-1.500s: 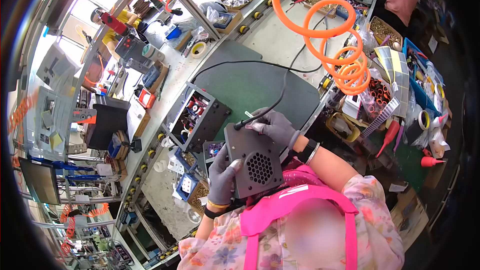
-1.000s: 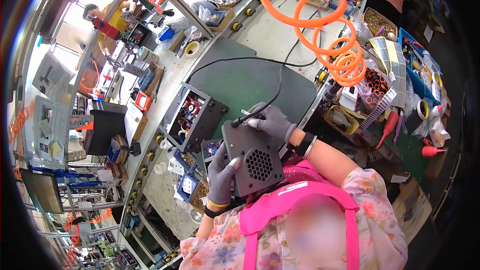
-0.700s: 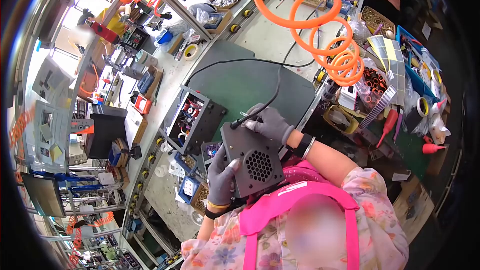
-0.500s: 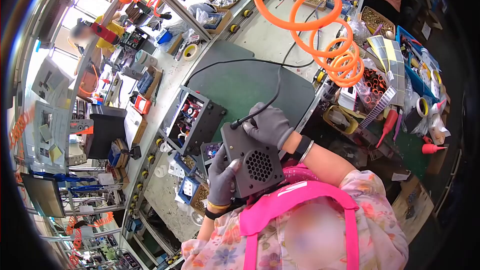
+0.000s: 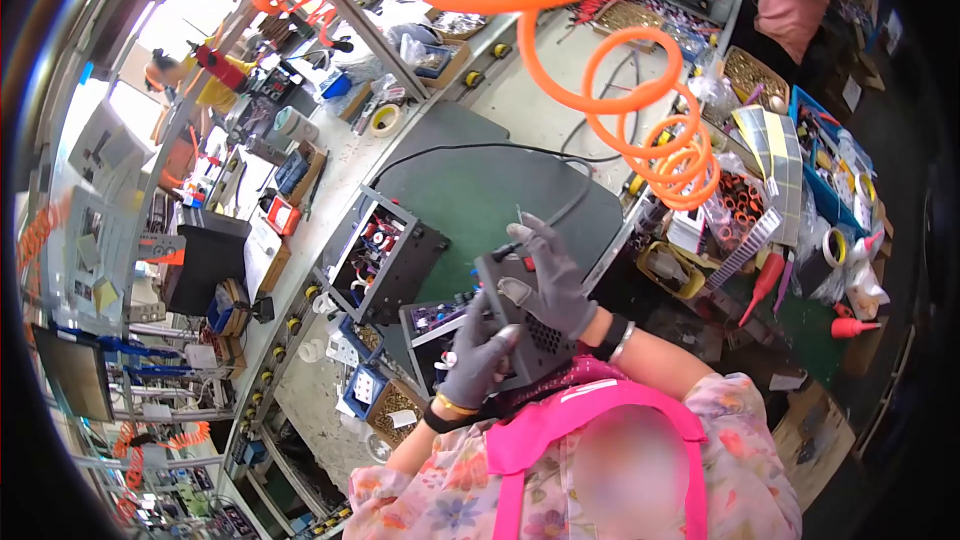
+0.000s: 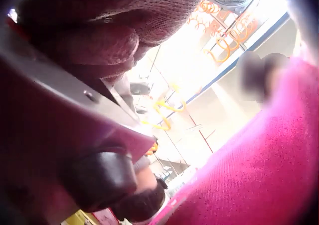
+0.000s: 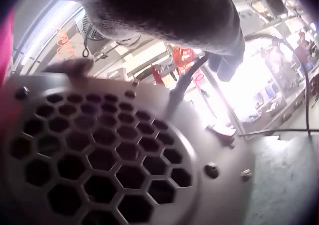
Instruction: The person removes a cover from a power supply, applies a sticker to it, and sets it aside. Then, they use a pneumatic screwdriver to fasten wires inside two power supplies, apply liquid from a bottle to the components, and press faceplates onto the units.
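Observation:
A dark grey metal case with a honeycomb vent is tilted near the person's lap, its open side showing circuit parts. My left hand, in a grey glove, grips the case by its edge; the left wrist view shows curled fingers over a metal edge and a black rubber foot. At the case's far corner, my gloved right hand has thumb and forefinger spread beside the black cable that enters the panel. In the right wrist view the vent panel lies below that hand.
Another open case with electronics stands on the green mat. An orange coiled hose hangs over the bench. Blue parts bins are at the left, and a yellow tray and red squeeze bottle at the right.
The case has tipped, its vent face turning rightward and its inside coming into view. My right hand has moved down slightly and spread its fingers. My left hand has shifted right with the case.

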A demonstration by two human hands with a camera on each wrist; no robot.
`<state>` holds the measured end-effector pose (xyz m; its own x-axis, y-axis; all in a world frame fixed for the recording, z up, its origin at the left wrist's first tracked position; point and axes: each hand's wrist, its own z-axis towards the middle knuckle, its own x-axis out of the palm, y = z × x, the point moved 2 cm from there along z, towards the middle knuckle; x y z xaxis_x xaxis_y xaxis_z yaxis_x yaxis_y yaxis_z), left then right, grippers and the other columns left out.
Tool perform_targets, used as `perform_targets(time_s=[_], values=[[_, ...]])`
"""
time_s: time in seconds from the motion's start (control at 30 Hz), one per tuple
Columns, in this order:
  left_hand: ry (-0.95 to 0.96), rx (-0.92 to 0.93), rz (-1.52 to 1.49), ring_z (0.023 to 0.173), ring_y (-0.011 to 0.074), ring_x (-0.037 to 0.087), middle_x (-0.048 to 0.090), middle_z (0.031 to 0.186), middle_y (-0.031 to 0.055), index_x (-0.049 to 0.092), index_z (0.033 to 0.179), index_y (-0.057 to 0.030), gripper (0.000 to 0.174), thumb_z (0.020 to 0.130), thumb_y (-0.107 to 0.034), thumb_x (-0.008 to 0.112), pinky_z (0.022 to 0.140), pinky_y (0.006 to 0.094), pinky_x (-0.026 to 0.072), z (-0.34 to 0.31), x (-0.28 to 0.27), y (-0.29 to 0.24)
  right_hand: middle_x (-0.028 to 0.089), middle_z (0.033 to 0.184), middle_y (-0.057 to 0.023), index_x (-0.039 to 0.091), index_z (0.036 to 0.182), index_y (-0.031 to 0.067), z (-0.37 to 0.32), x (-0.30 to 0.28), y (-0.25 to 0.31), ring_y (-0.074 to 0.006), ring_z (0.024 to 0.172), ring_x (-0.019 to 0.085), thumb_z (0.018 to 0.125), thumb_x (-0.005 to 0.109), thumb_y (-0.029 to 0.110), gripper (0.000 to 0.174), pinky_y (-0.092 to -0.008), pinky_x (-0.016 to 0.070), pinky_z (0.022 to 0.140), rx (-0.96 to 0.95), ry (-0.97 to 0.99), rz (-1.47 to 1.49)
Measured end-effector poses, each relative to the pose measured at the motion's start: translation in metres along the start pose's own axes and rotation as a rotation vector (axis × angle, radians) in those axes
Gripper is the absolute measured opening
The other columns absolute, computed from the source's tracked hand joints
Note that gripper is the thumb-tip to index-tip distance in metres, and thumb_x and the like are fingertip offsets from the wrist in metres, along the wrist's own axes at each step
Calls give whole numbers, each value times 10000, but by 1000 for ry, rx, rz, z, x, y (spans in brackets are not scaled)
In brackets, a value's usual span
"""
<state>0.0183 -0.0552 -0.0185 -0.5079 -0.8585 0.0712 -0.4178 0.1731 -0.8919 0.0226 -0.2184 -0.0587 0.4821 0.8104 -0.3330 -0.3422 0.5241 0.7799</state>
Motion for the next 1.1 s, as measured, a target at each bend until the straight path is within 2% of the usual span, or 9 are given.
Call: perform_targets(time_s=[0.1,0.37,0.67,0.73,0.8,0.83,0.87,0.97,1.1], values=[[44,-8,-33,436,38,405,559,820,44,214,1414,-97,699,840,-134,612,362,177,317,14,9,21,377,1316,-237,378,1313,33,-8,35,-13,-396,1261,355,746,701,352,726,-423,363,1015,134,46,77],[-48,26,74,453,40,419,471,619,-23,200,1408,-103,709,844,-180,624,390,187,342,9,-2,13,400,1314,-207,336,1353,22,-2,59,-21,-312,1121,484,729,688,223,743,-396,431,953,73,86,270],[65,-221,443,554,89,552,574,747,52,300,1352,-61,645,852,-297,632,454,217,450,15,-61,19,412,1293,-203,339,1342,17,-49,136,-61,-313,1177,453,819,610,274,643,-399,377,997,273,198,463],[89,137,703,614,95,571,584,767,60,418,1287,-47,541,853,-293,629,506,221,477,28,-90,-7,406,1297,-216,343,1341,20,-35,138,-55,-340,1206,429,817,627,292,655,-405,359,1016,223,230,416],[-163,153,385,664,105,581,592,819,63,491,1223,-34,446,862,-261,620,572,224,493,41,-110,-42,402,1298,-222,343,1341,21,-24,142,-51,-353,1216,416,815,632,296,660,-411,345,1029,159,272,388],[-185,149,193,687,109,582,592,846,62,478,1234,-31,453,862,-245,622,590,223,493,57,-121,-50,403,1296,-216,346,1345,32,-11,136,-42,-339,1146,478,815,639,276,654,-389,426,951,-57,227,175],[-203,147,4,710,112,584,591,873,62,464,1245,-28,461,863,-229,625,607,223,494,75,-133,-52,413,1281,-207,349,1346,37,-6,132,-37,-316,1085,510,812,643,257,649,-373,453,896,12,253,224],[-397,201,121,791,128,587,601,917,67,434,1265,-19,503,851,-206,650,631,243,484,137,-163,-33,455,1196,-156,368,1341,51,1,119,-32,-187,758,588,794,666,164,633,-292,517,641,196,261,313],[-720,186,515,884,305,631,657,940,158,555,1105,-37,448,750,-277,685,756,392,493,187,-182,-7,495,1126,-112,437,1279,31,18,88,-40,-118,691,559,784,652,67,540,-250,497,622,152,151,283]])
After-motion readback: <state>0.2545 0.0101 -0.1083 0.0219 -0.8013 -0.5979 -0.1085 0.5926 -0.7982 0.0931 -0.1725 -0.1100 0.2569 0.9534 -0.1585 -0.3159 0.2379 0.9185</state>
